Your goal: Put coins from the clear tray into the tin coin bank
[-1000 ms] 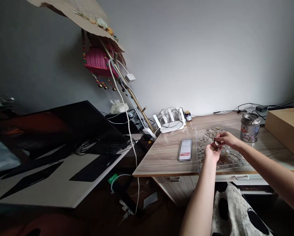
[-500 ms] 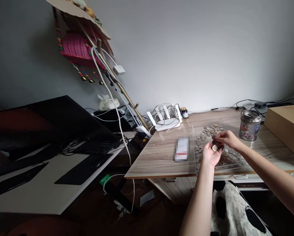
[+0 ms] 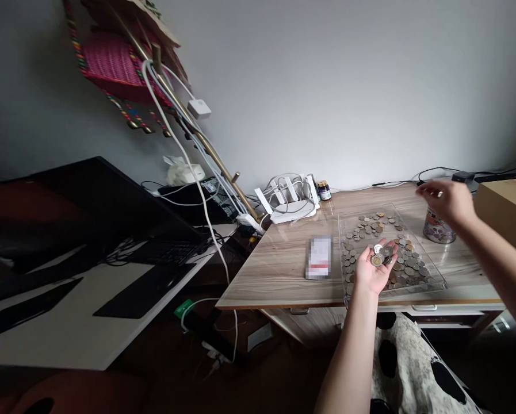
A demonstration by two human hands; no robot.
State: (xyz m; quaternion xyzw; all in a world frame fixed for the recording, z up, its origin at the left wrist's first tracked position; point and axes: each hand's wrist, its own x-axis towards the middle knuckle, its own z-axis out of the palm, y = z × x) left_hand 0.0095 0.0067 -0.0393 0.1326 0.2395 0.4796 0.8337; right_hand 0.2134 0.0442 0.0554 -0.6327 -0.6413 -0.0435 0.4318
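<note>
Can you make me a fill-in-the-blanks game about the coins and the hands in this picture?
1. The left hand lies palm up with a few ____ on it.
2. The right hand is over the metal ____.
3. The coins are spread in a clear ____.

Missing words: coins; tin; tray

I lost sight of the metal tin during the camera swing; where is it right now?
In the head view the metal tin stands at the right of the wooden desk, just beyond the clear coin tray, partly hidden behind the right hand, with the cardboard box to its right.
</note>
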